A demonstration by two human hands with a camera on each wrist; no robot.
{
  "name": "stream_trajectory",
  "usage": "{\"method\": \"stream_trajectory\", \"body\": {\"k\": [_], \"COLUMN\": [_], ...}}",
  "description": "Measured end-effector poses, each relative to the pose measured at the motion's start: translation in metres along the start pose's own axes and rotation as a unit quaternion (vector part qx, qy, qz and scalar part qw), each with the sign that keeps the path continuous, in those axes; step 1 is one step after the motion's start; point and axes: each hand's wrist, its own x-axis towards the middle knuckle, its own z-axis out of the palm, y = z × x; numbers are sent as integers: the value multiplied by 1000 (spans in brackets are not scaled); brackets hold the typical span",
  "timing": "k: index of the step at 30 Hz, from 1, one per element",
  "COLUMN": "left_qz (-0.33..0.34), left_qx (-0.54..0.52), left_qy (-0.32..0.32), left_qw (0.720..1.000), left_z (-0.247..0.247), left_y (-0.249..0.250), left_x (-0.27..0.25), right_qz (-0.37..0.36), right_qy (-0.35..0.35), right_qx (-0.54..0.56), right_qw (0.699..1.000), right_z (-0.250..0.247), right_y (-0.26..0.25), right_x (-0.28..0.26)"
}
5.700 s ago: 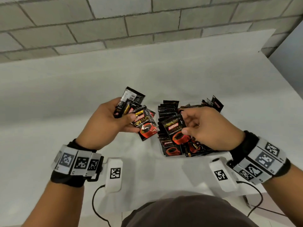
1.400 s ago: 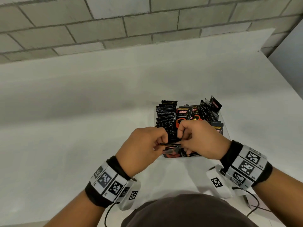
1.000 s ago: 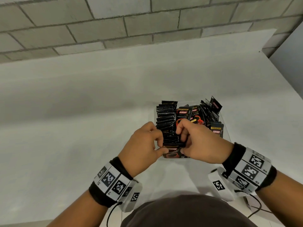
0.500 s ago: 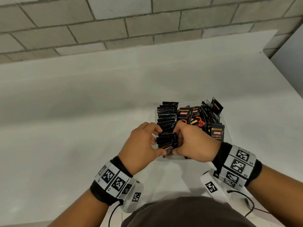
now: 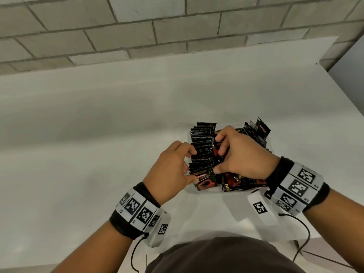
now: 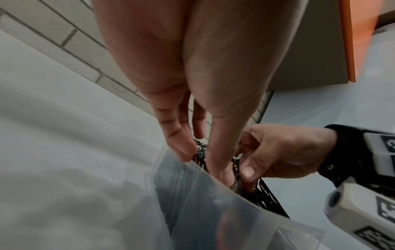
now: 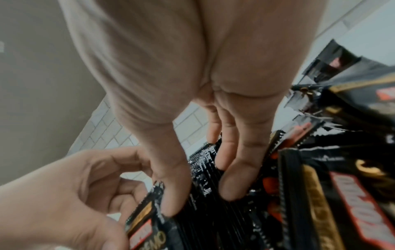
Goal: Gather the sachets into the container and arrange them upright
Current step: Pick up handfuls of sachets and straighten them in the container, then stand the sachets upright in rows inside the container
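- The row of upright sachets (image 5: 201, 148) is squeezed from both sides: the left hand (image 5: 173, 170) curls its fingers against the row's left edge, with its thumb on the front sachet (image 5: 205, 181), and the right hand (image 5: 244, 156) curls its fingers and thumb round the right edge.
- The sachets are black foil with crimped tops; the front one leans back and shows a red cup and gold lettering.
- The row stands in the left half of the clear plastic container (image 6: 213, 219), packed face to face.
- Loose sachets (image 5: 236, 181) lie tilted and overlapping in the right half, under the right palm; a few more (image 5: 258, 131) lean at the far right corner.
- Both wrists are raised above the near rim, knuckles up, each banded with black-and-white markers.
- The container sits on a white table (image 5: 98, 144) below a block wall (image 5: 137, 26).
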Motion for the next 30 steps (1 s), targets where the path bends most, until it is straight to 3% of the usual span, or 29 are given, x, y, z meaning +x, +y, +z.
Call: {"method": "stream_trajectory", "body": {"k": [6,9,15,20,26,30], "left_qz": [9,14,10,20,26,70], "left_qx": [12,26,73,87,65,100], "left_qy": [-13,-20,-16,-26,-22,-33], "left_qw": [1000,999,997,996,997,992], "left_z": [-1,-1,-1,-1,-11,-12], "left_y": [0,1,4,7,9,14], "left_x": [4,6,9,9,3,7], "right_qz": [-72,-74,-68,-83,-29,-41], "right_qy": [-43,-44,70,67,153,176], "right_qx": [-55,-70,-55,-75,-64,-96], "right_qw": [995,994,994,991,986,979], "right_z": [1,-3,-3,6,-55,-73], "right_y": [-11,-9,-4,-5,9,10], "right_x": [3,-1,3,6,0,8]}}
